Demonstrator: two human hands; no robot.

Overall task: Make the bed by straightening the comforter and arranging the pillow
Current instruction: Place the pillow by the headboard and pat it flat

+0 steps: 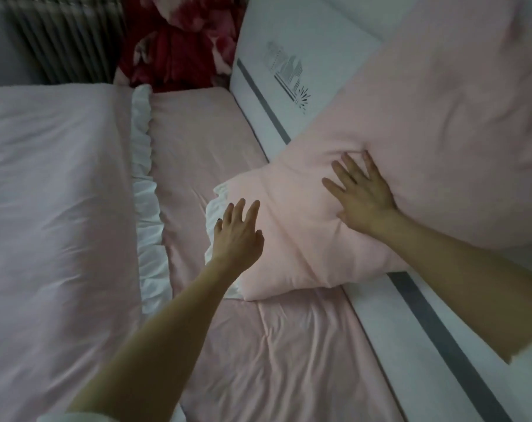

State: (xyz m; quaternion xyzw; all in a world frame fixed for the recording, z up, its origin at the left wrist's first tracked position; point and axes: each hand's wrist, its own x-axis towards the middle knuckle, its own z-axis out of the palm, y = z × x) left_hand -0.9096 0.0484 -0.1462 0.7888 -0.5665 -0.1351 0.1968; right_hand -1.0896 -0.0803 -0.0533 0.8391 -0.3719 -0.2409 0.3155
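Head view: pillow (395, 141) under right hand (363, 197), beside left hand (238, 236).

Both forearms bare, extended forward. Left hand (238, 231) palm down, fingers (252, 210) straight and slightly spread, thumb tucked alongside. Right hand (362, 194) flat, palm down, fingers splayed wide, wrist bent, pressing downward.

bare forearms; white sleeve (529, 370) edges at both upper arms.
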